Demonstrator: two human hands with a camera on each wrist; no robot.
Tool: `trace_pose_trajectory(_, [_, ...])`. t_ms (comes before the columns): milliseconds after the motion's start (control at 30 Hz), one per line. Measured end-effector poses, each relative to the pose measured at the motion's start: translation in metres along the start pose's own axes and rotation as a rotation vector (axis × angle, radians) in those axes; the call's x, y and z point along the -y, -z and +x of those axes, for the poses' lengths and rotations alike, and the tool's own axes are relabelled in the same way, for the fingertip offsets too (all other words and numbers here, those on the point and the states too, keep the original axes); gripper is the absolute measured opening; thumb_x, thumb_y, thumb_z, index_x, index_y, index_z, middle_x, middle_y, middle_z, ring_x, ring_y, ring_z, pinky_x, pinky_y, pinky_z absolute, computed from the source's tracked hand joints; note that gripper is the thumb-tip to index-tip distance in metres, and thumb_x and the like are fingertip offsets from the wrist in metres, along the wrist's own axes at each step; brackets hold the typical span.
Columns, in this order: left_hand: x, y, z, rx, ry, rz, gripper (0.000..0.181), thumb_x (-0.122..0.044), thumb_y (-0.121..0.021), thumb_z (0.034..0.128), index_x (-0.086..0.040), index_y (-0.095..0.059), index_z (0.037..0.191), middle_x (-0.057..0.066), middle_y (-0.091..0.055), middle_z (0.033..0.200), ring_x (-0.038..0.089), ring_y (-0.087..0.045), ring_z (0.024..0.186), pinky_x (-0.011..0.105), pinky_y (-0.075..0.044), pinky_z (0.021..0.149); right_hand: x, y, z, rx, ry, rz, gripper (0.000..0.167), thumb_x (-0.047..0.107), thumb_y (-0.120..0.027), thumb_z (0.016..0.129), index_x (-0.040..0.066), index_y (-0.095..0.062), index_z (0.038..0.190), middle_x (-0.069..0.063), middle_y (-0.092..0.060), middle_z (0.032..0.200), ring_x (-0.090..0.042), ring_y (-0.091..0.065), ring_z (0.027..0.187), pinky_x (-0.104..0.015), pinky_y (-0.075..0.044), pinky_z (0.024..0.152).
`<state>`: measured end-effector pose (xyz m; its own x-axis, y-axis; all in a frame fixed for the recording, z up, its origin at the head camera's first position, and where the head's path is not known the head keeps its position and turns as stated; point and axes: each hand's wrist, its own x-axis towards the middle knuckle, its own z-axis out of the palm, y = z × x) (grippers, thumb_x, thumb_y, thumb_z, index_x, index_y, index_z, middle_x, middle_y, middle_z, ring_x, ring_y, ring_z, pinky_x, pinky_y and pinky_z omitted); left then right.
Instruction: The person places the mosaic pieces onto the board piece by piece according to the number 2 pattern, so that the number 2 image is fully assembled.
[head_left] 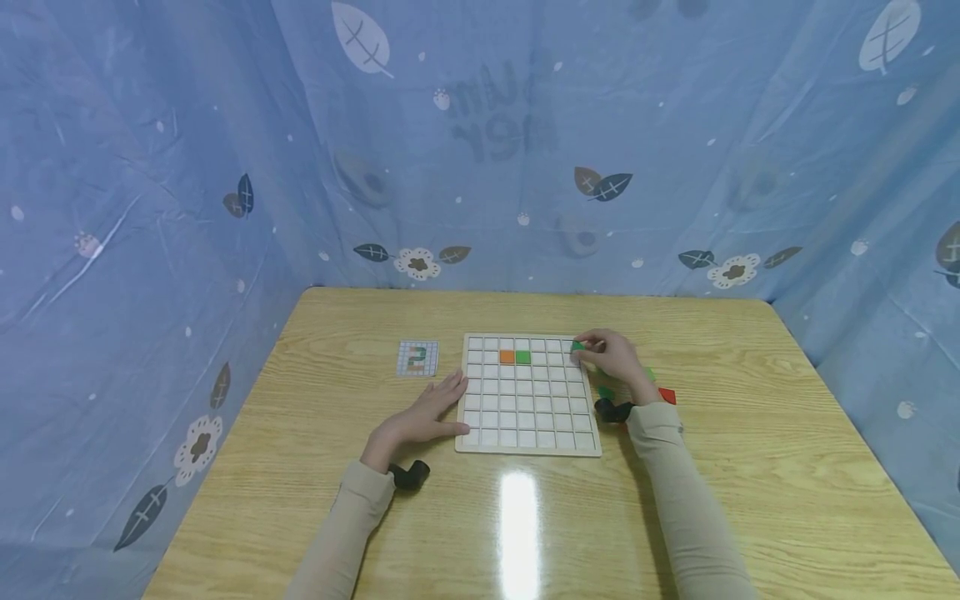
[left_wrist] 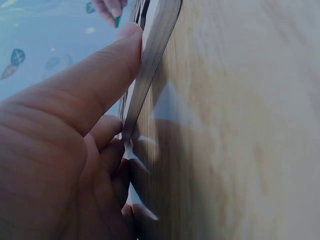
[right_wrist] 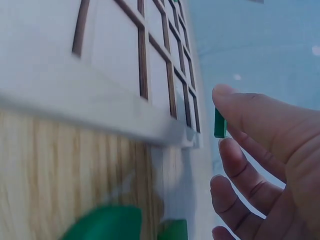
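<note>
A white gridded board with a pale wooden frame lies on the table. In its upper rows an orange tile sits beside a green tile. My right hand pinches another thin green tile between thumb and fingers, over the board's top right corner; its full outline is partly hidden. Along the board's left edge rests my left hand, fingers extended and spread. In the left wrist view its thumb touches the wooden rim.
Left of the board lies a small card printed with a gridded, coloured figure like a 2. Loose pieces, among them a red one and a green one, lie right of the board, partly under my right wrist. A patterned blue curtain hangs behind.
</note>
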<state>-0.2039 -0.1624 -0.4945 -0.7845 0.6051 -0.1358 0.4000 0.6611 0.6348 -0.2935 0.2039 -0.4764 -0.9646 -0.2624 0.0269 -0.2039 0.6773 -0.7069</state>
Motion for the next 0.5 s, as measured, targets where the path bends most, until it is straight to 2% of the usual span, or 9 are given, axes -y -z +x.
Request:
trace_pose_trajectory(167, [0.0, 0.0, 0.0, 0.0, -0.002, 0.014, 0.083, -0.04, -0.057, 0.0906, -0.006, -0.009, 0.149, 0.011, 0.001, 0.156, 0.029, 0.001, 0.143, 0.048, 0.003, 0.116, 0.005, -0.005, 0.003, 0.01, 0.008, -0.013, 0.035, 0.024, -0.065, 0.088, 0.005, -0.063, 0.117, -0.018, -0.061, 0.106, -0.031, -0.06, 0.092, -0.043, -0.05, 0.076])
trace_pose_trajectory(500, [0.0, 0.001, 0.0, 0.003, 0.004, 0.015, 0.083, -0.04, -0.057, 0.0905, -0.006, -0.009, 0.149, 0.011, 0.001, 0.156, 0.028, 0.001, 0.143, 0.047, 0.004, 0.116, 0.014, -0.014, 0.009, 0.029, 0.026, -0.016, 0.034, 0.025, -0.066, 0.086, 0.007, -0.064, 0.115, -0.012, -0.061, 0.098, -0.024, -0.058, 0.081, -0.034, -0.046, 0.067])
